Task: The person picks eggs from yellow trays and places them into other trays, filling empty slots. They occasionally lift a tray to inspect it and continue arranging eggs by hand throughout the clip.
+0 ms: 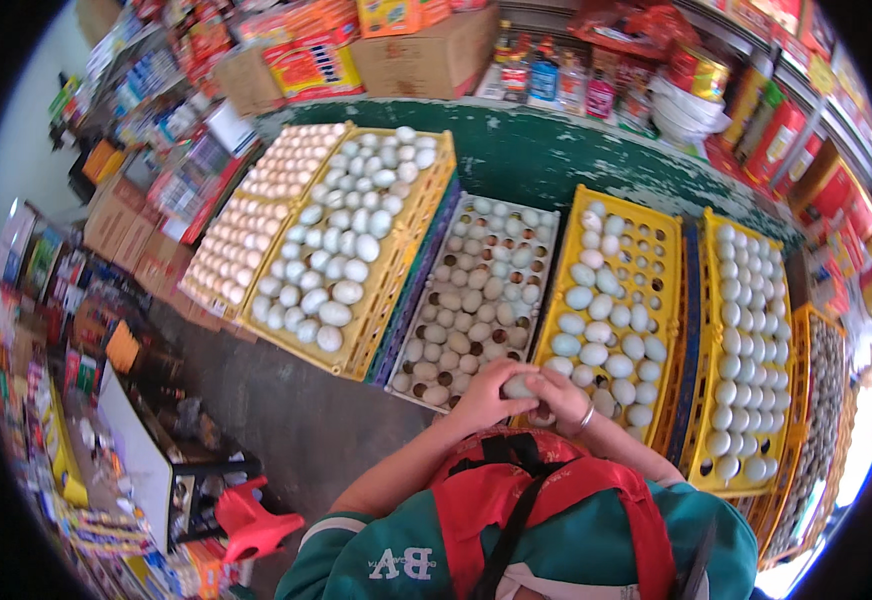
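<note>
My left hand and my right hand meet in front of my chest, both closed around a pale egg. Another egg shows just below the fingers; whether a hand holds it, I cannot tell. Under and beyond the hands lies a white plastic tray of eggs with some holes vacant. To its right, a yellow plastic crate holds larger pale and bluish eggs, with vacant holes in its upper right part. A metal bangle circles the right wrist.
A stack of yellow crates with eggs stands left, beside trays of pinkish eggs. More egg crates are at right. Bottles and cardboard boxes line a shelf beyond a green wall. A red plastic stool stands lower left.
</note>
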`<state>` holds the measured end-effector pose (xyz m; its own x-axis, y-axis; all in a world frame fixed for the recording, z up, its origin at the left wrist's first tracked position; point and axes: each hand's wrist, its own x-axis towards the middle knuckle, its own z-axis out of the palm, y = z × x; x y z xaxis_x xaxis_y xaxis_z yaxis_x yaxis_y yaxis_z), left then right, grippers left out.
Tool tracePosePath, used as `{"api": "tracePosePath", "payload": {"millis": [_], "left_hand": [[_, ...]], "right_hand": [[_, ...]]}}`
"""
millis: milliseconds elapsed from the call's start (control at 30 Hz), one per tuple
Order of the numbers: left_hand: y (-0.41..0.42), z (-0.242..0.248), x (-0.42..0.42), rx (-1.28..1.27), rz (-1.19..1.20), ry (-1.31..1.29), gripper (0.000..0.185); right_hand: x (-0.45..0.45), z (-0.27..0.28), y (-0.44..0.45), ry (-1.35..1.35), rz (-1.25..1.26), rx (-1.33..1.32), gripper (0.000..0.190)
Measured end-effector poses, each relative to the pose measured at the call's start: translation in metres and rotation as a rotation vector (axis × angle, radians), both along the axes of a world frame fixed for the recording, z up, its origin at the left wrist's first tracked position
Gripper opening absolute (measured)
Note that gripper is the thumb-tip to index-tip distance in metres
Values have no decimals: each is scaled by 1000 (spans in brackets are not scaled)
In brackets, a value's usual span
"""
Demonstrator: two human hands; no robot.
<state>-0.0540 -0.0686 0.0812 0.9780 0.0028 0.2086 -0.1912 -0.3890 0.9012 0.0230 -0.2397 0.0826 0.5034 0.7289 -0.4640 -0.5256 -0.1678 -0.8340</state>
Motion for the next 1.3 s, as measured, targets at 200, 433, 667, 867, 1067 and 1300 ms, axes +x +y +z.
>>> {"api": "tracePosePath", "payload": {"millis": [200,433,667,867,1067,1300], "left_hand": [[10,-22,-67,-12,214,180,48],[58,-24,-89,-90,286,223,48],[175,-3,-81,-438,375,188,41],[288,11,-79,-196,774,-48,44],[338,7,-42,287,644,-126,43],[332,-1,-18,578,467,-25,40]], "right_hand": [[-28,-34,31,100,244,3,38],[-33,-21,65,29,341,-7,34],[-33,-17,99,-48,-44,-92,23],[-50,-29,144,-125,-62,-18,20],[-64,-28,169,-140,-74,-96,23],[-78,-55,160,-316,-130,-195,20]]}}
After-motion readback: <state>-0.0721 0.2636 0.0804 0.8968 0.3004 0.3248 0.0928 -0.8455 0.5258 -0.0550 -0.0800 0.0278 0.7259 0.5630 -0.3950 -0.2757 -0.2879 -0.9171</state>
